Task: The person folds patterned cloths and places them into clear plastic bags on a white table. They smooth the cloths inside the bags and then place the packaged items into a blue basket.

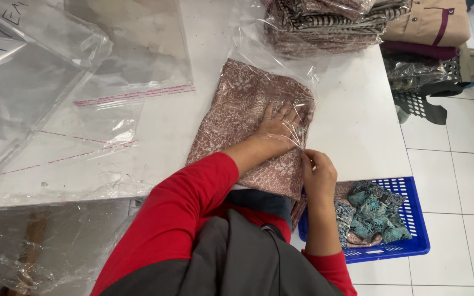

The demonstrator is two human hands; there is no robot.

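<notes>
A folded brown patterned garment [237, 109] lies on the white table [352, 126], partly inside a clear plastic bag [281, 66]. My left hand [280, 125] is inside the bag's mouth, pressed flat on the fabric with fingers spread. My right hand [316, 170] pinches the open edge of the plastic bag at the garment's near right corner, close to the table's front edge. Both arms wear red sleeves.
Loose clear plastic bags [56, 82] with pink adhesive strips cover the table's left. A stack of bagged patterned garments [325, 22] sits at the far edge, with tan and maroon folded clothes [429, 24] beside it. A blue basket [407, 241] of teal fabric stands on the tiled floor.
</notes>
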